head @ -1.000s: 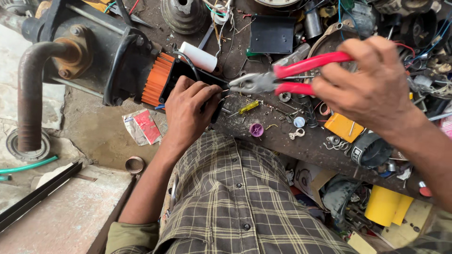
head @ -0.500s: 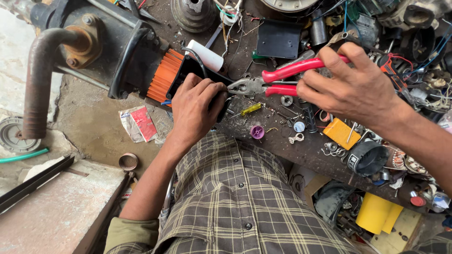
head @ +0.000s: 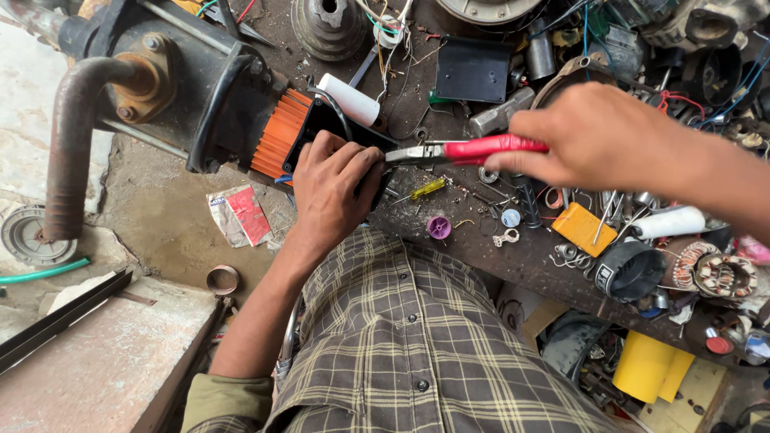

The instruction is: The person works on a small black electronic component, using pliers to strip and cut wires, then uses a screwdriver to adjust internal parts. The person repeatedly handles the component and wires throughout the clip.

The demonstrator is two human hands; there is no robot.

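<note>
Head view: the left hand (head: 335,188) is curled tight over the end of the motor (head: 200,88), just past its orange windings (head: 281,132), at the desk's (head: 513,256) near edge. What its fingers pinch is hidden under the knuckles. The right hand (head: 597,136) is closed around the red handles of the pliers (head: 465,151). The pliers lie almost level, long axis running left to right, nose pointing at the left hand and meeting it at the fingertips; whether the nose grips anything I cannot tell. So the work spot lies to the left of the right hand, and the left hand is already on it. A yellow screwdriver (head: 427,188) and a purple cap (head: 438,228) lie just below the pliers. A white tube (head: 349,99) rests above the left hand.
</note>
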